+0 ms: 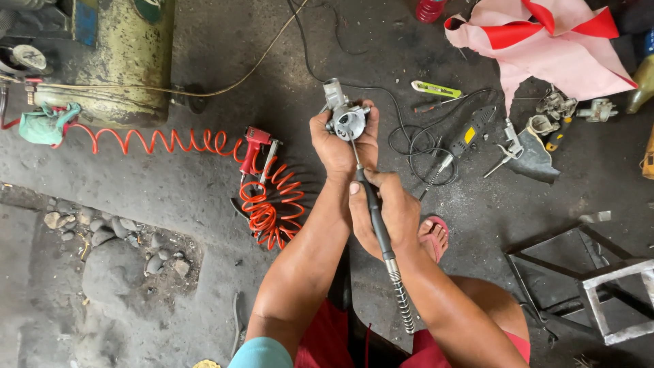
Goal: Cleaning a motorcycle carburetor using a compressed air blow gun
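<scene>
My left hand grips a small grey metal engine part, like a carburettor, held up over the dark floor. My right hand holds the black handpiece of a flexible-shaft rotary tool, whose thin bit reaches up into the metal part. The tool's coiled steel shaft runs down past my right forearm. My hands are close together, the right one just below the left.
An orange coiled air hose with a red air gun lies at left, leading to a yellowish compressor tank. A black and yellow power tool, a utility knife, metal parts, pink-red cloth and a metal frame lie at right.
</scene>
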